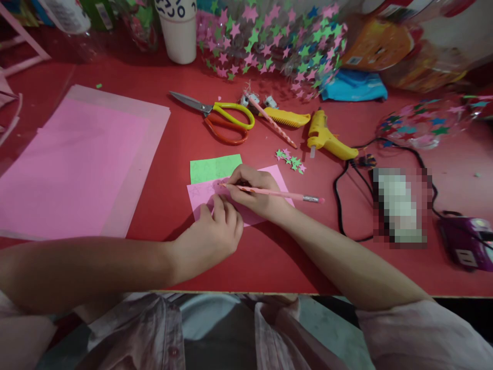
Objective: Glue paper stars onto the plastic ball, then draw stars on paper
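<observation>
While left hand (214,234) presses fingers flat on pink paper (204,198) mid-table, right hand (256,192) has fingers pinched round pink pencil (277,193), tip on paper w/ faint stars. Green paper (213,167) tucked just behind; scissors (219,115) & glue gun (327,137) further back.

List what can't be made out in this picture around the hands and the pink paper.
- Head view: pencil tip, hidden under right hand.
- Small pink paper: its marks too faint to read; left hand covers part.
- Pixelated block hides one item.
- White cup: cut off by top edge.

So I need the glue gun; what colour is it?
Yellow glue gun, clearest in the head view.
</observation>
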Motion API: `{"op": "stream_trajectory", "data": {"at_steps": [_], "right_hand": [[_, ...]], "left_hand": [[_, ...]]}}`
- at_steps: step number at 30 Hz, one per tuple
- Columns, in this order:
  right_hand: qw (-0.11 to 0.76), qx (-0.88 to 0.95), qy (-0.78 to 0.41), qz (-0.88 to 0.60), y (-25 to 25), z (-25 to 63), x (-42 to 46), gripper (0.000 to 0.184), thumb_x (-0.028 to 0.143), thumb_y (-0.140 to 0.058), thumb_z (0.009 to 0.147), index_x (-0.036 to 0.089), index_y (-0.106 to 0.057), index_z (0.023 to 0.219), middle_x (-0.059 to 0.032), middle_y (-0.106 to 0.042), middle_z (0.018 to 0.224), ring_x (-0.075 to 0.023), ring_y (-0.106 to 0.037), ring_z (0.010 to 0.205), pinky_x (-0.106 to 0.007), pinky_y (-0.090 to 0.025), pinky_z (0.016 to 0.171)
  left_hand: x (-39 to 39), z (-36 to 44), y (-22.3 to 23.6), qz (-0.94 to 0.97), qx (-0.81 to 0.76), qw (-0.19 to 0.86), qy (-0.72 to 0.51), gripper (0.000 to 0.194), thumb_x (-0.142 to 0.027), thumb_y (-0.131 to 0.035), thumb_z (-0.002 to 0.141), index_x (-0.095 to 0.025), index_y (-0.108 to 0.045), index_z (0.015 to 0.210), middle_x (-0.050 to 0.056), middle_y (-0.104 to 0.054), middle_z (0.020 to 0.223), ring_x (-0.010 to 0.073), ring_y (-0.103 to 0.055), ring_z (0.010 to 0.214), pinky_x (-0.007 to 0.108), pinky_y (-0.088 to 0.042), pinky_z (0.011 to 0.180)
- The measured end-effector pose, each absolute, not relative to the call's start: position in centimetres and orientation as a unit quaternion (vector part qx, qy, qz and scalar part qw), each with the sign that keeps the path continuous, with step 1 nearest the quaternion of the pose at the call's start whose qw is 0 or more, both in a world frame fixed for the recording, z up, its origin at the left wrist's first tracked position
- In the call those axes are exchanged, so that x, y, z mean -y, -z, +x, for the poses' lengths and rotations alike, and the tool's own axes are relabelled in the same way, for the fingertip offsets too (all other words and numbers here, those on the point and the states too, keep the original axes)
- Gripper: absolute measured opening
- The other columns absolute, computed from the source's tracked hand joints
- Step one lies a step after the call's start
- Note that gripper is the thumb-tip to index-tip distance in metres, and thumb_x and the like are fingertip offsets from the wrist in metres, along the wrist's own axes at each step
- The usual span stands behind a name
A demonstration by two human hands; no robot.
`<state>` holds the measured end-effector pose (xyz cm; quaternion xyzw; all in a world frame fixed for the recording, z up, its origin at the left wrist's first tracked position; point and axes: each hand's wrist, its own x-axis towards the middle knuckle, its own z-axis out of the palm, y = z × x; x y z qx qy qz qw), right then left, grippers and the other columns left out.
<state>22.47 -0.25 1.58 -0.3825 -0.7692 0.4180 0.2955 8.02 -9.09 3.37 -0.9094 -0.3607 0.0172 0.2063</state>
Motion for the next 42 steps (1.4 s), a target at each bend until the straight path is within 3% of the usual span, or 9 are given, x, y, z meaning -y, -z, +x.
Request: {"op": "stream_trajectory", "data": {"at_steps": [26, 42], "right_hand": [[0.320, 0.732, -0.374, -0.472, -1.73, 22.65, 0.52, 0.015, 0.017, -0.054, 0.072, 0.021, -0.042, 0.064, 0.0069, -0.044, 0.055, -0.0068, -0.039, 0.051, -0.023, -0.028, 0.048], [0.276, 0.783, -0.381, -0.408, -1.92, 22.78, 0.89, 0.015, 0.016, -0.058, 0.076, 0.020, -0.047, 0.067, 0.0068, -0.048, 0.056, -0.0058, -0.041, 0.052, -0.020, -0.031, 0.051]], "left_hand": [[9.04, 7.92, -3.39, -0.912, 0.353, 0.210, -0.006, 0.028, -0.008, -0.049, 0.084, 0.001, -0.064, 0.105, 0.027, -0.070, 0.100, 0.0353, -0.070, 0.091, 0.034, -0.057, 0.058], [9.09, 7.95, -3.42, -0.912, 0.355, 0.205, -0.015, 0.031, -0.005, -0.043, 0.085, 0.001, -0.065, 0.108, 0.027, -0.070, 0.103, 0.0364, -0.069, 0.095, 0.034, -0.058, 0.060]]}}
